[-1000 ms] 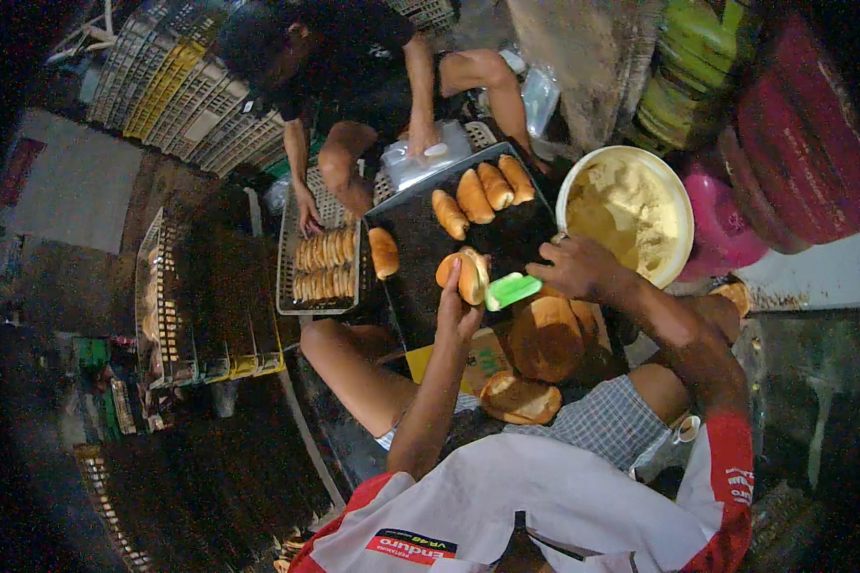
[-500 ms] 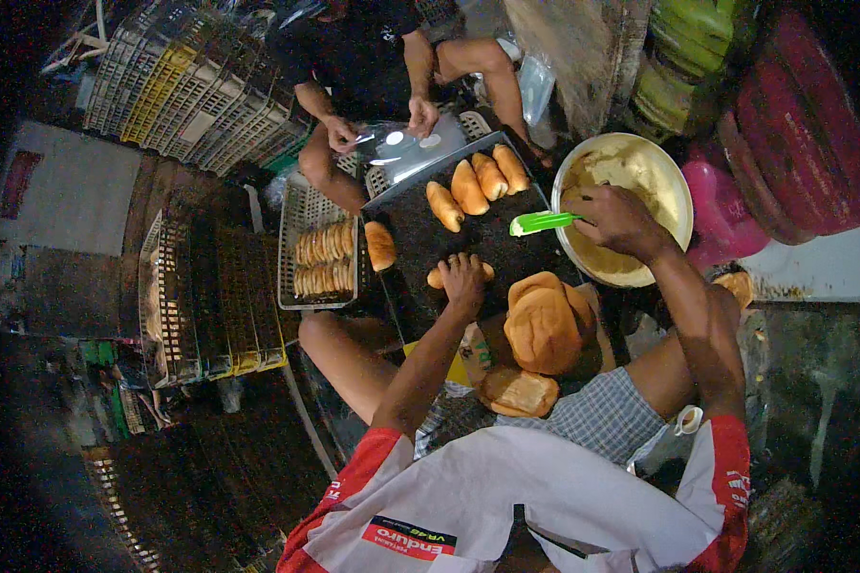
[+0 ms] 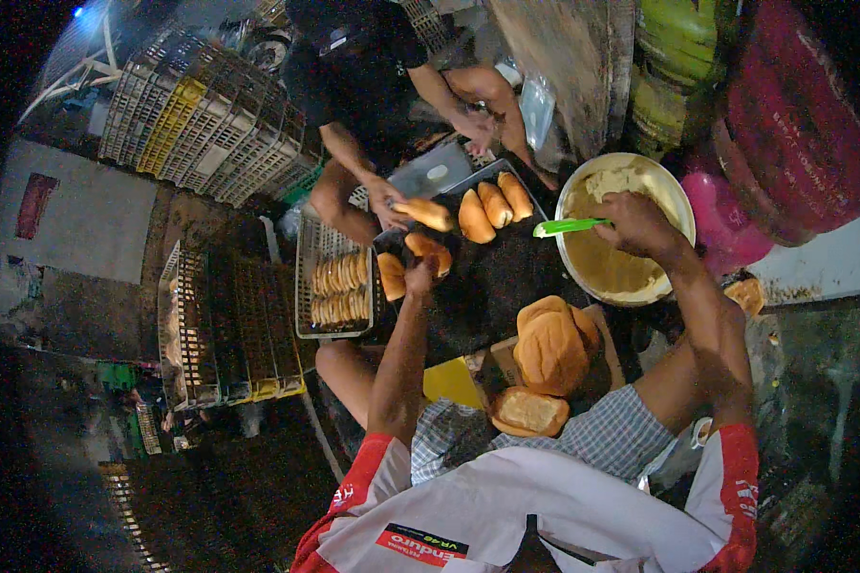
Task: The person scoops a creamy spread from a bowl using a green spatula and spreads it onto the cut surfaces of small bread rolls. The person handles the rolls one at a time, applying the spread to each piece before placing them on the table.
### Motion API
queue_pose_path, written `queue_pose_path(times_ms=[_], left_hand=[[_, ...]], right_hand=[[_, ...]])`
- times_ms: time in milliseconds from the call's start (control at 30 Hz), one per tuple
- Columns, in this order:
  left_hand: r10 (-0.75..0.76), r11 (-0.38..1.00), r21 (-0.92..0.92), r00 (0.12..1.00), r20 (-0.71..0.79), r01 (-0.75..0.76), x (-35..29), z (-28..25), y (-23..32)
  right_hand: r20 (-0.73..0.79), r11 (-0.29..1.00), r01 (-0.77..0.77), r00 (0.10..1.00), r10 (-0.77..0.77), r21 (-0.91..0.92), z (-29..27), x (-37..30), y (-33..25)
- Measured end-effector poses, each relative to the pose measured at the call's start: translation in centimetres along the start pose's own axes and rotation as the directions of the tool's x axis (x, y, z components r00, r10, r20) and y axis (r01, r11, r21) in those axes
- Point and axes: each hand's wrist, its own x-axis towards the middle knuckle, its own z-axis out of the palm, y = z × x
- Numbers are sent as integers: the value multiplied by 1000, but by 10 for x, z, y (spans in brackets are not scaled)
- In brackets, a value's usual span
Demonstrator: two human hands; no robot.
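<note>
My left hand (image 3: 418,274) is closed on a golden bread roll (image 3: 430,252) over the far left part of a dark tray (image 3: 492,304). In my right hand (image 3: 635,225) is a green spatula (image 3: 571,226), its cream-smeared tip pointing left. The hand is above a round white tub (image 3: 690,212) of pale yellow cream (image 3: 613,263). Three rolls (image 3: 494,204) lie along the tray's far side, and another roll (image 3: 390,276) rests at its left edge. Across from me, a co-worker's hand (image 3: 384,202) grips a roll (image 3: 423,214). Larger buns (image 3: 550,351) are piled by my lap, near a flat bread piece (image 3: 529,413).
Left of the tray stands a crate (image 3: 304,286) with rows of packed breads. Stacked crates (image 3: 196,129) rise at the far left, with more crates (image 3: 229,334) nearer. A pink container (image 3: 726,222) sits right of the tub. Green cylinders (image 3: 678,67) stand behind.
My left hand has moved away and left with the roll from the tray's near part. The co-worker has put down the clear plastic bag and picked up a roll. My right hand stays by the tub.
</note>
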Motion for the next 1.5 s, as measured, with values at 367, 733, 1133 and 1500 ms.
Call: queue_pose_path(times_ms=[367, 733, 1133, 1500], left_hand=[[398, 794, 473, 915, 73, -383, -111, 162, 91], [578, -11, 746, 604, 548, -666, -271, 256, 54], [113, 983, -180, 912, 394, -44, -208, 171, 107], [149, 425, -830, 877, 458, 361, -212, 165, 153]], right_hand=[[81, 977, -193, 976, 200, -91, 33, -16, 88], [416, 928, -228, 844, 339, -295, 154, 9, 152], [601, 991, -108, 787, 136, -83, 54, 15, 114], [6, 916, 369, 927, -374, 157, 89, 12, 7]])
